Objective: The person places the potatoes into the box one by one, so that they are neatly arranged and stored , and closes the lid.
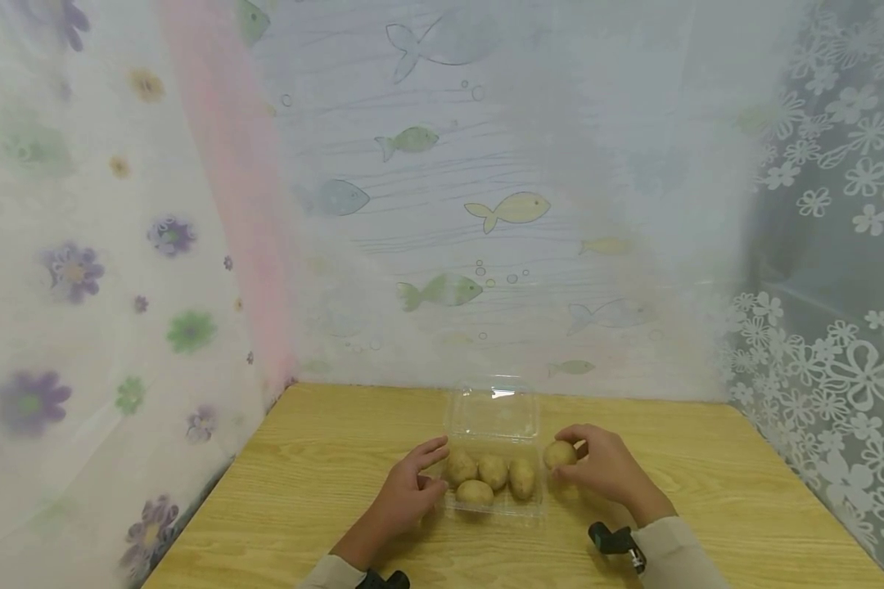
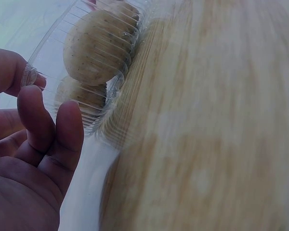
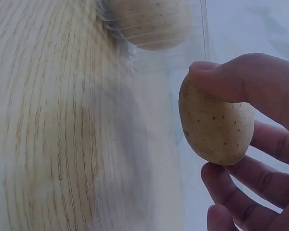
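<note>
A clear plastic clamshell container lies on the table with several potatoes in its base. Its hinged lid is raised at the back. At the container's left side, my left hand pinches the rim between thumb and fingertips; the other fingers bend outside the ribbed wall. To the right of the container, my right hand grips a single potato between thumb and fingers. That potato is held just above the table, apart from the container's right edge.
The wood-grain table reaches back to a curtain printed with fish. Flowered sheets hang on the left, and a lace-patterned one on the right. Each wrist wears a dark camera mount.
</note>
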Motion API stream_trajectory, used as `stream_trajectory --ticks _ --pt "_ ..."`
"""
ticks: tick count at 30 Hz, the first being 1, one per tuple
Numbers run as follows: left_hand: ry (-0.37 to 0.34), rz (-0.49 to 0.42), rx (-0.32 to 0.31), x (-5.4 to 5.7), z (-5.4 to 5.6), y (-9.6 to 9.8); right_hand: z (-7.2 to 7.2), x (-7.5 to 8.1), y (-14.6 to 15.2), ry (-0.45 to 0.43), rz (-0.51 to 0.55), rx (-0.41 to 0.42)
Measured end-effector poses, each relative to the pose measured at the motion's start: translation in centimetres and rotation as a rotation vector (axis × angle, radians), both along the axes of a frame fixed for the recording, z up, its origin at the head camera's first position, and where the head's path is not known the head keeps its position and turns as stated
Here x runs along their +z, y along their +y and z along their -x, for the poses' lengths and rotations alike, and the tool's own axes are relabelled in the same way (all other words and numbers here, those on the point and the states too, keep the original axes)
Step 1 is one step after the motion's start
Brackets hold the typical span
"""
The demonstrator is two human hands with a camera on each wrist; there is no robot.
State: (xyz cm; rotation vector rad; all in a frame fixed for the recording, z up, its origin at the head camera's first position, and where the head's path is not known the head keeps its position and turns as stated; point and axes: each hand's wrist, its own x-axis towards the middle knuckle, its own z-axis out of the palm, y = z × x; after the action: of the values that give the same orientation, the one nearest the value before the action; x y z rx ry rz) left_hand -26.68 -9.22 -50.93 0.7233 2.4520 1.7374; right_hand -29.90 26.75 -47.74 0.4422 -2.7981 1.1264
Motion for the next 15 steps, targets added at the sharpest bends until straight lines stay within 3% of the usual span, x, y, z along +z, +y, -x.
stream_trajectory --ticks 15 --pt "0.008 0.01 0.004 0.0 -0.16 0.03 -0.59 0.89 0.04 0.056 0.006 0.027"
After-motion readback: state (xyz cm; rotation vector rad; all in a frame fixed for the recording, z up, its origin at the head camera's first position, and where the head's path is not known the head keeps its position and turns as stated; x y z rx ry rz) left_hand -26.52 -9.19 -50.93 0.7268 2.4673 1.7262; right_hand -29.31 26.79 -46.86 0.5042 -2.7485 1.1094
